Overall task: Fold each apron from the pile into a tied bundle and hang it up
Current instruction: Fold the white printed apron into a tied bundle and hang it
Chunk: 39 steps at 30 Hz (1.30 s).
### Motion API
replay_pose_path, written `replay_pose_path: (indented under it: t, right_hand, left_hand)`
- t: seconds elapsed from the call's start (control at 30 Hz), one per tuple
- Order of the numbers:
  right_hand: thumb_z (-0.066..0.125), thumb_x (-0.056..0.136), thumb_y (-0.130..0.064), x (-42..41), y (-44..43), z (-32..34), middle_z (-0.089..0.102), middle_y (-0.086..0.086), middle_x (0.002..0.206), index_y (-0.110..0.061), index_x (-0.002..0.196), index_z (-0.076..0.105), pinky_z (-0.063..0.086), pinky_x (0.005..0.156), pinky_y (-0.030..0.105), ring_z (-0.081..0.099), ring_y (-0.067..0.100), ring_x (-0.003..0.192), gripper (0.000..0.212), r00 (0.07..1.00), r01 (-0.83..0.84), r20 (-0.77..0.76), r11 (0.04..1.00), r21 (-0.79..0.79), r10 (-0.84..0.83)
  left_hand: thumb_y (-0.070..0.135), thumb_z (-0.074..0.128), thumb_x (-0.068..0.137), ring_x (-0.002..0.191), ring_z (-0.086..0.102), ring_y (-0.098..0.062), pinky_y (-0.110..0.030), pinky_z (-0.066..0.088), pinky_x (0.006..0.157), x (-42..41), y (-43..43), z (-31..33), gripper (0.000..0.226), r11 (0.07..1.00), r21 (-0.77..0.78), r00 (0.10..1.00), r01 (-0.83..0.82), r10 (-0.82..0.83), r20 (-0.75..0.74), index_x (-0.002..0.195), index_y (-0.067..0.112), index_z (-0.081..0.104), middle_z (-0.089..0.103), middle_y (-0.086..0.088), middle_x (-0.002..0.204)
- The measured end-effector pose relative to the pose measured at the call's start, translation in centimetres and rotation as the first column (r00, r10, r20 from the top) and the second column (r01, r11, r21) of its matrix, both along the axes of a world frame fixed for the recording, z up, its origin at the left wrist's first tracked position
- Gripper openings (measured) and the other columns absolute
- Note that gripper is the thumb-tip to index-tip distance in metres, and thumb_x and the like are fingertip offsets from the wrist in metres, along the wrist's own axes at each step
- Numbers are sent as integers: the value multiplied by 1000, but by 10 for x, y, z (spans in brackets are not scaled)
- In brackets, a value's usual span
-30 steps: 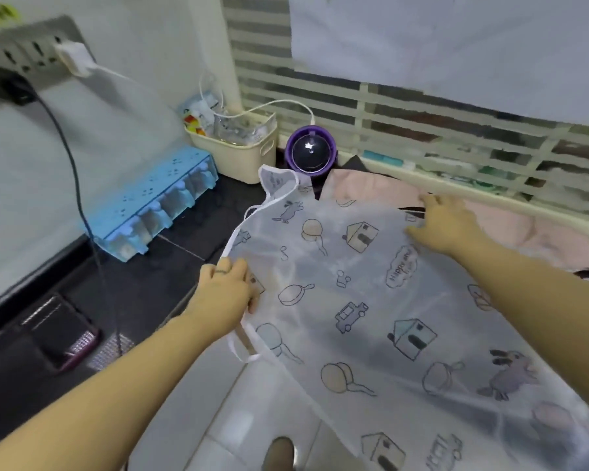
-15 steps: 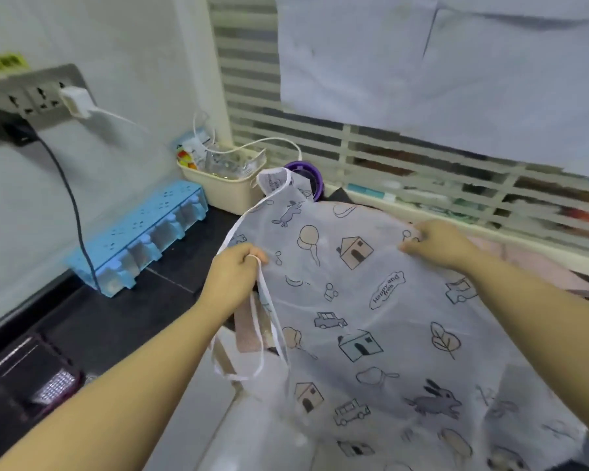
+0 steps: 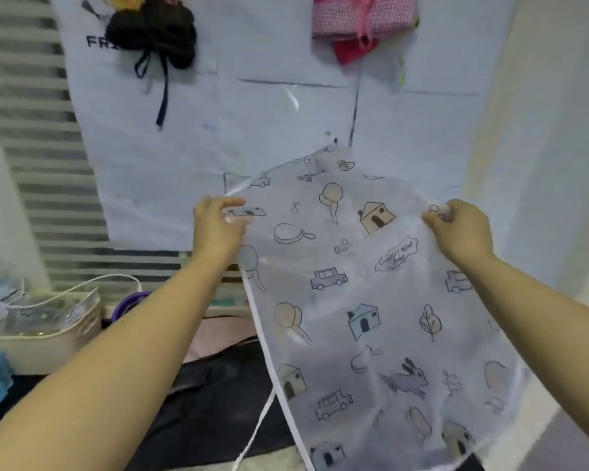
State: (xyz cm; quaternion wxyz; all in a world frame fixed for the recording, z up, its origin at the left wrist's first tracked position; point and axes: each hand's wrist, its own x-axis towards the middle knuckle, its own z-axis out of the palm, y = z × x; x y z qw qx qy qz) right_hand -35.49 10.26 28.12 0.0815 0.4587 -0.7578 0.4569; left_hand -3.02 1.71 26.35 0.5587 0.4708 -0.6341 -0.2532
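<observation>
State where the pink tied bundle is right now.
In the head view, the pink bundle hangs top centre-right against the white cloth, right of the black bundle and above the held printed apron.

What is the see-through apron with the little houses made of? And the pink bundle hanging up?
The apron looks like thin frosted plastic film: things behind show dimly through it, and it has a faint sheen. The pink bundle looks like woven cloth, matte, with a fine check and a soft tie. Both are guesses.
</observation>
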Motion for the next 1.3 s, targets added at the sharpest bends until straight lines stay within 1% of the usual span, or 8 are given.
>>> replay_pose_path:
  t: [0.17, 0.33, 0.5, 0.57, 0.67, 0.73, 0.93, 1.3]
  right_hand:
    - [49, 96, -29, -4, 31, 63, 50, 3, 87, -15, 91, 44, 29, 67, 29, 44, 21, 80, 16, 966, 254, 165, 836, -487, -197]
    - [48, 92, -21, 45, 36, 45, 45, 1, 91, -17, 90, 41, 28, 66, 27, 43, 17, 79, 8, 992, 112, 44, 645, -756, -121]
    - [62, 84, -11, 95, 14, -100, 48, -3, 91, -13, 91, 51, 34, 65, 31, 46, 19, 77, 13, 945, -196, -289, 972, -132, 151]
    - [61, 89, -24, 117, 9, -149, 44, -7, 101, -18, 103, 51, 35, 66, 31, 48, 16, 83, 18, 884, -385, -143, 865, 322, 446]
    - [63, 87, -33, 144, 1, -193, 43, -6, 116, -24, 121, 54, 40, 86, 26, 44, 12, 100, 35, 739, -570, 159, 481, 666, 655]
    - [64, 87, -31, 162, -8, -211, 49, -4, 114, -22, 119, 59, 40, 88, 25, 47, 13, 101, 33, 722, -598, 254, 396, 697, 644]
    - [57, 89, -12, 150, -40, -228, 64, 2, 119, -17, 117, 64, 42, 90, 22, 58, 14, 102, 29, 868, -497, 323, 651, 574, 379]
    - [56, 93, -20, 160, -121, -224, 45, 16, 143, 0, 140, 41, 35, 104, 33, 44, 31, 130, 52, 910, -412, 316, 502, 760, 269]
  left_hand:
    - [1, 64, 84, 65, 57, -12, -16, 48, 61, -41, -17, 84, 26, 993, -52, 952, 106, -116, -285, 77, 26, 62, 64, -4, 89]
    - [-3, 55, 86, 74, 57, -6, -7, 43, 56, -32, -26, 120, 30, 982, -185, 952, 27, -81, -296, 76, 25, 62, 62, 11, 84]
    - [10, 61, 89, 95, 58, -18, -31, 48, 82, 14, -51, 55, 12, 998, -44, 970, -55, 43, -237, 92, 22, 64, 61, 1, 106]
    - [14, 64, 89, 93, 57, -18, -30, 47, 81, 37, -60, 9, 15, 992, 85, 978, -89, 103, -179, 102, 20, 64, 59, 1, 103]
    - [7, 63, 86, 100, 61, -23, -34, 50, 88, 75, -72, -69, 27, 954, 282, 982, -103, 143, -126, 112, 14, 67, 65, -5, 110]
    - [8, 64, 85, 105, 62, -27, -41, 51, 93, 107, -76, -120, 30, 900, 417, 982, -130, 175, -70, 114, 13, 68, 67, -10, 116]
    - [13, 66, 86, 102, 60, -26, -37, 49, 91, 158, -78, -191, 29, 821, 527, 957, -220, 286, -46, 115, 11, 68, 64, -9, 117]
    - [10, 66, 87, 105, 61, -24, -42, 49, 98, 175, -74, -234, 35, 731, 659, 863, -176, 436, -254, 121, 12, 62, 64, -9, 117]
